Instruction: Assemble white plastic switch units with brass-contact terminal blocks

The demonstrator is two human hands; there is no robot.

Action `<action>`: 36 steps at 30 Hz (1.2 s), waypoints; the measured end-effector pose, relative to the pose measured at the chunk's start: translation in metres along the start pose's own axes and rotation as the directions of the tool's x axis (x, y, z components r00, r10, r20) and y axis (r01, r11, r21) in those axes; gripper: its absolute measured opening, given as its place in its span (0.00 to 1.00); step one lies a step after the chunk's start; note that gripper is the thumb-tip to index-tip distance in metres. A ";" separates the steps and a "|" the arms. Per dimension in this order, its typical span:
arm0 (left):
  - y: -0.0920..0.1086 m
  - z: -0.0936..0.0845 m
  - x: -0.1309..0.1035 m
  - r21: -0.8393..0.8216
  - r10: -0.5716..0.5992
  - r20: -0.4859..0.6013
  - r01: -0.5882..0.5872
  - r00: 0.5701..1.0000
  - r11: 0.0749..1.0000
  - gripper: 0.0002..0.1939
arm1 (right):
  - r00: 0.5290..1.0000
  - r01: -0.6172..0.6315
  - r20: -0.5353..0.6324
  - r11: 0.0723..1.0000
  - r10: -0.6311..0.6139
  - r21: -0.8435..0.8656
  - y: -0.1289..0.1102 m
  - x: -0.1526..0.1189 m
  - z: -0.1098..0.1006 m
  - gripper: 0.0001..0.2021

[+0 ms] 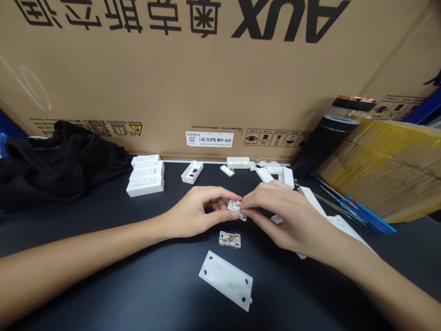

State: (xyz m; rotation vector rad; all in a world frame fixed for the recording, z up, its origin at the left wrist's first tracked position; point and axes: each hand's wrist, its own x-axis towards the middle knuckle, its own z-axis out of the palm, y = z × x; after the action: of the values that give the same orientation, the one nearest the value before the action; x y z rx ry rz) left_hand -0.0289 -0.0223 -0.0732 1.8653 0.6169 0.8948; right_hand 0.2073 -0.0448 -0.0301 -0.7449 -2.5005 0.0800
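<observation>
We take this for a workshop-like assembly bench (138, 285), since blue-handled tools (374, 219) and white plastic parts (236, 209) share it. We see a big printed carton (155, 82) behind.

Left hand (203, 211) pinching, right hand (287, 216) pinching, forearms (103, 253) angled inward

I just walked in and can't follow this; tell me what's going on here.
A person's left hand holds a small white part, and the right hand has its fingertips at that part's edge. Nearer the person, a white piece with brass-coloured metal and a flat white plate with holes lie on the dark table. White units stand farther back, on the left.
</observation>
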 end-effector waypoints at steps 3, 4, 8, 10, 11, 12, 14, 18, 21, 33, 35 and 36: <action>-0.001 0.000 0.000 -0.028 -0.004 -0.009 0.003 1.000 1.000 0.14 | 1.000 0.012 0.013 1.000 -0.012 -0.011 0.000 0.001 0.002 0.07; -0.001 0.000 0.000 -0.036 -0.003 -0.012 0.003 1.000 0.999 0.13 | 1.000 0.018 0.012 1.000 -0.018 -0.020 0.000 0.002 0.002 0.07; -0.001 0.000 -0.001 -0.033 0.009 -0.028 -0.010 1.000 0.999 0.11 | 0.999 0.036 -0.014 0.996 -0.037 -0.077 -0.004 0.004 0.004 0.08; -0.001 0.001 -0.002 -0.022 0.014 -0.045 -0.015 0.999 1.000 0.11 | 0.999 0.033 -0.025 0.994 -0.036 -0.100 -0.007 0.004 0.005 0.08; -0.002 0.001 -0.002 -0.020 0.017 -0.055 -0.018 0.998 1.000 0.10 | 0.999 0.028 -0.031 0.994 -0.032 -0.108 -0.009 0.005 0.005 0.08; -0.002 0.001 -0.003 -0.022 0.020 -0.065 -0.021 0.998 1.000 0.10 | 0.999 0.023 -0.036 0.993 -0.027 -0.115 -0.011 0.005 0.006 0.09; -0.002 0.002 -0.004 -0.031 0.031 -0.079 -0.033 0.996 0.999 0.10 | 0.998 0.012 -0.055 0.992 -0.019 -0.128 -0.014 0.007 0.009 0.10; -0.004 0.002 -0.004 -0.059 0.038 -0.091 -0.043 0.995 0.997 0.10 | 0.994 -0.008 -0.109 0.990 -0.007 -0.140 -0.018 0.009 0.012 0.09; -0.005 0.001 -0.003 -0.074 0.009 -0.064 -0.014 0.998 0.997 0.11 | 0.996 -0.032 -0.090 0.995 0.024 -0.095 -0.016 0.007 0.009 0.08; -0.005 -0.002 0.000 0.124 0.256 -0.047 -0.249 0.966 0.961 0.10 | 0.832 -0.551 0.266 0.663 0.487 0.506 -0.011 0.008 -0.010 0.14; -0.006 -0.003 0.000 0.148 0.304 -0.040 -0.296 0.952 0.944 0.10 | 0.794 -0.604 0.375 0.547 0.478 0.580 -0.012 0.010 -0.007 0.15; -0.006 -0.003 0.000 0.157 0.321 -0.028 -0.313 0.947 0.937 0.10 | 0.780 -0.620 0.411 0.496 0.472 0.607 -0.012 0.011 -0.006 0.16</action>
State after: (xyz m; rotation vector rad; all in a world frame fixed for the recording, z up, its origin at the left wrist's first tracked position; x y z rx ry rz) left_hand -0.0317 -0.0177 -0.0777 2.1225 0.4299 1.1367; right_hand 0.1968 -0.0499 -0.0177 -1.1677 -1.9771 1.3558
